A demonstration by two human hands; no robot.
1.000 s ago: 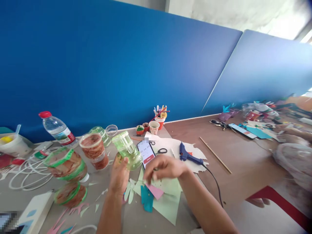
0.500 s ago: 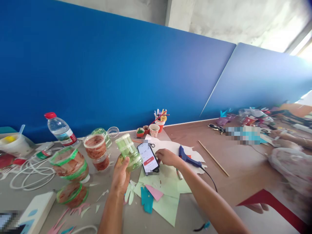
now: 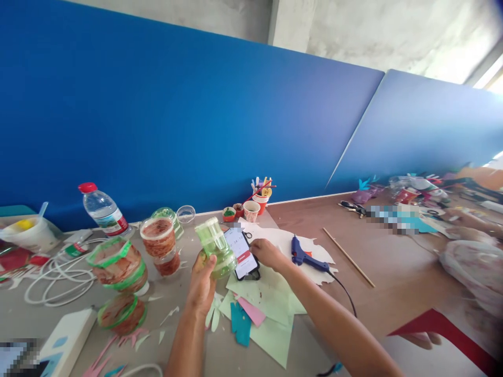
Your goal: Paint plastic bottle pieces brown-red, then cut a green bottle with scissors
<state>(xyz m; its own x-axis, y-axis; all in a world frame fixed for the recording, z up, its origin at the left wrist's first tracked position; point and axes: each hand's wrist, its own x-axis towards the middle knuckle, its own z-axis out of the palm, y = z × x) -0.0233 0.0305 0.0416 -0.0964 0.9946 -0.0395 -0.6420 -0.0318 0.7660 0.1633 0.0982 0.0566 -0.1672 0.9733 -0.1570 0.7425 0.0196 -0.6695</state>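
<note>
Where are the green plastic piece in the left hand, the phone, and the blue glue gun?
green plastic piece (image 3: 214, 246): head view, on its ribbed middle.
phone (image 3: 242, 251): head view, on the lit screen.
blue glue gun (image 3: 302, 255): head view, on the body near the handle.

Phone (image 3: 244, 253) right of jar (image 3: 216, 247); glue gun (image 3: 304, 255) seemingly farther right.

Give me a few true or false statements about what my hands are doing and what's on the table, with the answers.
1. The left hand holds a green plastic jar. True.
2. The right hand grips the glue gun. False: it rests by the phone; the gun lies apart on the table.
3. The water bottle has a red cap. True.
4. The phone screen is dark. False: it is lit, with a red button.
</note>
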